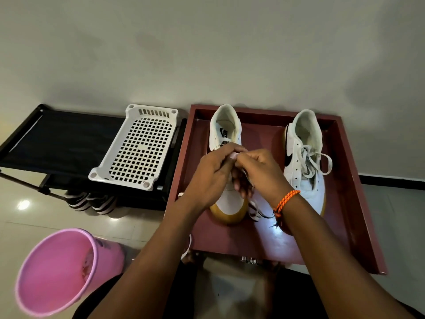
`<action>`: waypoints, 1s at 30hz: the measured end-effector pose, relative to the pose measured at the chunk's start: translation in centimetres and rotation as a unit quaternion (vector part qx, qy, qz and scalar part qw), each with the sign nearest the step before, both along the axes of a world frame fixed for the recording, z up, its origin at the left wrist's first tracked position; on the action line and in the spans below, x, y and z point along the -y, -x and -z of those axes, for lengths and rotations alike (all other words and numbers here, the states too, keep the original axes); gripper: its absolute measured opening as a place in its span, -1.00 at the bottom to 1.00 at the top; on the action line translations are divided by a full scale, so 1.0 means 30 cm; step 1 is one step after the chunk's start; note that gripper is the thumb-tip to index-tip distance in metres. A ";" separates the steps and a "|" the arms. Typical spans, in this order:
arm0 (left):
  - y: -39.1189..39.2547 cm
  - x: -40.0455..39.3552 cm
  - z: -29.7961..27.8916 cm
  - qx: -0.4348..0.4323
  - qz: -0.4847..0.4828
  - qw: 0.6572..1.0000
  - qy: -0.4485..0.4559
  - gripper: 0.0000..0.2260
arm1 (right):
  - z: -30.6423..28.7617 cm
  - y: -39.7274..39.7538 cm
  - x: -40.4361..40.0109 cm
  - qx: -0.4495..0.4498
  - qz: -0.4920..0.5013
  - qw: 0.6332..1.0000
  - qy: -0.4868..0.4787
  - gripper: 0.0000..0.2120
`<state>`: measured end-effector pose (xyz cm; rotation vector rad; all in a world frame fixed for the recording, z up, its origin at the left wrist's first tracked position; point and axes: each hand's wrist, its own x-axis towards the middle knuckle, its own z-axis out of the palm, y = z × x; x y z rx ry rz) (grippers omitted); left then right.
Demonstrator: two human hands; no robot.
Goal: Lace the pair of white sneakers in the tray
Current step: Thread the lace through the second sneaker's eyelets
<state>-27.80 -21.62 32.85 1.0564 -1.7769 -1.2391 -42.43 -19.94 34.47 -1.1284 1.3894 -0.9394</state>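
I am pinching the white lace (252, 209) with my left hand (210, 178) and right hand (261, 174), fingertips together right over the left sneaker (226, 134) in the red tray (349, 180). The right sneaker (303, 157) is sitting beside it, already laced. A white basket (138, 146) and pink bucket (62, 270) are sitting off to my left.

Dim indoor light, floor glare (23, 204), wide-angle edge distortion, soft blur

Left hand (208, 178) and right hand (259, 173) together, fingertips touching, fingers curled in a pinch.
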 end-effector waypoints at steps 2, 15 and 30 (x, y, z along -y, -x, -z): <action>0.003 0.009 0.005 -0.010 -0.020 1.000 -0.018 -0.76 | 0.000 -0.005 0.012 0.045 0.002 0.999 -0.029 -0.63; -0.036 0.044 0.029 0.042 -0.041 0.998 -0.005 -0.85 | 0.161 0.038 -0.104 0.363 0.084 0.924 -0.090 -0.80; -0.104 0.077 0.044 0.186 -0.287 0.940 0.009 -0.76 | 0.031 0.124 -0.023 0.157 -0.021 0.982 -0.105 -0.69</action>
